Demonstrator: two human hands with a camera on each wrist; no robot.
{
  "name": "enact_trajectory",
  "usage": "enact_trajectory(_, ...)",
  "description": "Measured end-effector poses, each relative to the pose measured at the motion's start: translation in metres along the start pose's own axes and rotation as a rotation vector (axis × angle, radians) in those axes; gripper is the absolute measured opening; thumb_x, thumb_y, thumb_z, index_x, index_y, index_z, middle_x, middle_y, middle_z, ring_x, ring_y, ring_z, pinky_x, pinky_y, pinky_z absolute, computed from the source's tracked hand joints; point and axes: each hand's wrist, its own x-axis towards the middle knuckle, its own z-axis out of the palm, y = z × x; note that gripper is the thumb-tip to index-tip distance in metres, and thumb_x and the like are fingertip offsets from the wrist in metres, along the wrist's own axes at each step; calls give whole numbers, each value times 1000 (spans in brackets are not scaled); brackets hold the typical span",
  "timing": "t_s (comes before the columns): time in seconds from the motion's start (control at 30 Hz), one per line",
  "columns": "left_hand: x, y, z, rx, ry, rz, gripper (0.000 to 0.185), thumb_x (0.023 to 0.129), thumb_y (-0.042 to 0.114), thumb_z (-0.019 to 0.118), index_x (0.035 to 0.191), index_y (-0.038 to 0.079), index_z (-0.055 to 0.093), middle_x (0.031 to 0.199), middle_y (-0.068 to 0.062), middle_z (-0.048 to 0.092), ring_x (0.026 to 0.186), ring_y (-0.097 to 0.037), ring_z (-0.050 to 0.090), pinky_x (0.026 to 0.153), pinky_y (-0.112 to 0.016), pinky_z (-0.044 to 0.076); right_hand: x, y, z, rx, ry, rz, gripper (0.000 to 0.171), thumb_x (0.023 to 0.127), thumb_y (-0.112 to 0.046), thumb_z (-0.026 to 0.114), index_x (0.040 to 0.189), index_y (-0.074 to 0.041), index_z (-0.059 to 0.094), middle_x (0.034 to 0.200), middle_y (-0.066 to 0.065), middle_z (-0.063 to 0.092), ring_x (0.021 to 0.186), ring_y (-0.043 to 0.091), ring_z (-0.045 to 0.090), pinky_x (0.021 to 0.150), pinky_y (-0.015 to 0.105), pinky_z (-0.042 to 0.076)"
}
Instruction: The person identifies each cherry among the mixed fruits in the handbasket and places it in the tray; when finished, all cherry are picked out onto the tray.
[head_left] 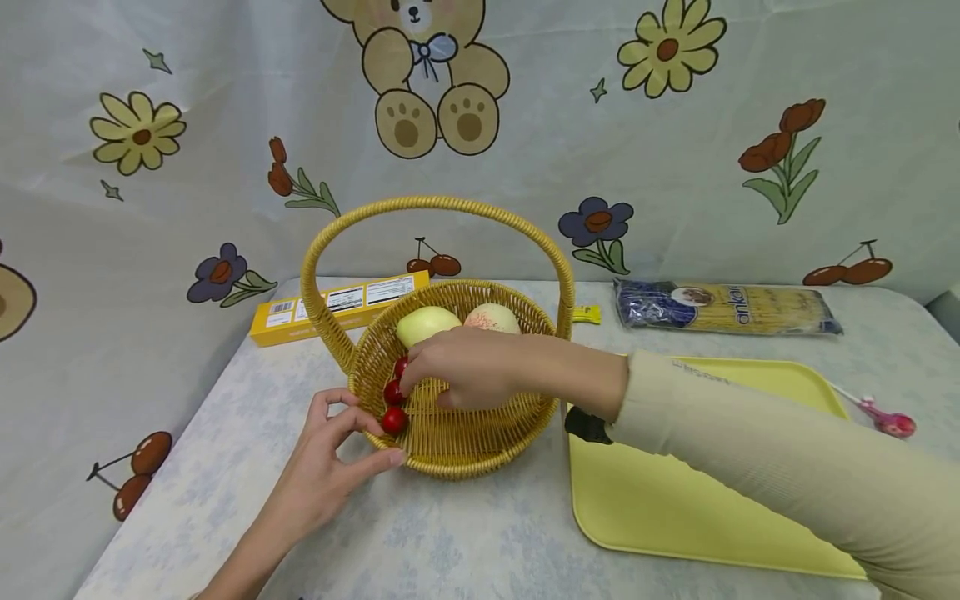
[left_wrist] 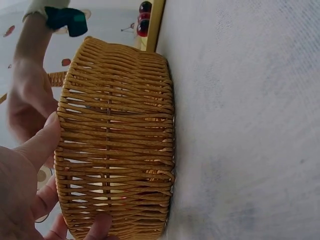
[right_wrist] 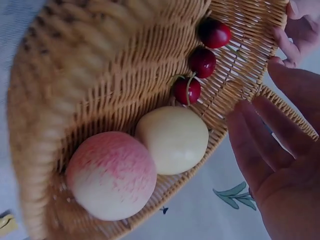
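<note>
Inside woven yellow basket (head_left: pixel 450 442): three red cherries (head_left: pixel 393 420), two pale fruits (head_left: pixel 427 323)

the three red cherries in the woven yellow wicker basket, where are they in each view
Head: three red cherries at the woven yellow wicker basket's left inner wall, between both hands.
Left wrist: not visible; only the basket's outer wall.
Right wrist: upper centre-right, above the pale yellow round fruit.
Shared landmark: the basket.

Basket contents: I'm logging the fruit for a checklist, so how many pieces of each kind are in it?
Cherries: 3
Pale yellow round fruit: 1
Pink-blushed peach-like fruit: 1
Total: 5 pieces in the wicker basket
</note>
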Motion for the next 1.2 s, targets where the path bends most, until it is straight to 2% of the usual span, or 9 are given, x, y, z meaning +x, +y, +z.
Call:
enact_trajectory(0.1,0,0,0,4,7,9,24,80,22,84,86,13,63,124,-9,33,119,-32,45,101,-58,41,16,2,2,36,-53,-11,33,88,0,69,119,-12,71,119,0,65,114,17,57,98,29,44)
enact_trajectory(0.3,-1,-2,2,8,20,36,25,79,23,85,86,14,63,122,-10,34,116,-30,48,99,-55,43,42,6,14,51,-160,-27,42,84,11,61,114,-14,74,113,-6,67,111,12,57,94,23,43)
enact_trajectory(0.47,-1,-2,3,0,18,42,24,80,22,85,86,13,63,122,-10,34,116,-29,49,99,-55,43,55,11,18,80,-216,-76,44,81,16,57,108,-13,76,100,-1,69,88,11,53,80,20,43)
enact_trajectory(0.57,-1,-2,3,1,17,42,24,80,23,84,86,12,63,122,-10,34,115,-29,49,99,-54,43,60,13,19,112,-255,-89,43,81,16,57,108,-12,76,99,1,70,85,11,51,77,19,42)
enact_trajectory(0.77,0,-3,4,15,15,52,24,80,25,84,86,15,63,123,-10,34,114,-28,50,98,-54,43,64,14,23,154,-336,-23,46,85,14,59,119,-13,73,110,-5,69,101,10,56,87,15,42)
enact_trajectory(0.93,-1,-3,3,20,21,49,24,79,23,85,86,15,63,122,-10,35,114,-29,50,98,-55,43,67,14,27,152,-348,-39,48,83,15,57,117,-13,73,108,-4,68,92,7,52,83,15,43)
enact_trajectory(1.2,-2,-5,2,29,28,48,24,79,23,85,85,16,63,121,-9,35,114,-30,49,97,-55,43,72,15,28,209,-386,-44,36,82,15,59,107,-8,74,93,-2,66,80,7,49,72,18,44)
